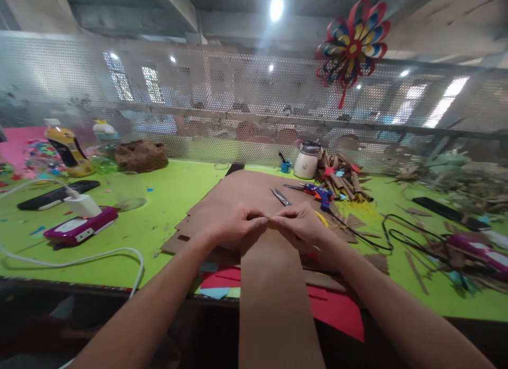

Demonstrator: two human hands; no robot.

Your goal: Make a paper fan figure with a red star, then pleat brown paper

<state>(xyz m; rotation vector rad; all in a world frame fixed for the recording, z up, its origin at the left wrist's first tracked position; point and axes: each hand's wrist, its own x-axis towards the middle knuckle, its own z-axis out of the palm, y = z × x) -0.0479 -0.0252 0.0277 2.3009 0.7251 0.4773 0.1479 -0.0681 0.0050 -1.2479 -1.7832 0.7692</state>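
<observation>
A long strip of brown kraft paper runs from my fingers down past the table's front edge toward me. My left hand pinches its far end from the left. Close against it, my right hand pinches the same end from the right, the fingertips of both hands almost touching. Under my hands lies a stack of brown sheets. Scissors rest on the stack just beyond my hands, blades pointing away. Beside them is a blue glue gun; a yellow ring shape, perhaps a scissor handle, shows by my right hand.
Red paper sticks out over the front edge. At left are a purple power strip, a phone, a clear cup and a bottle. A white jar, rolled brown paper and a black cable lie rightward.
</observation>
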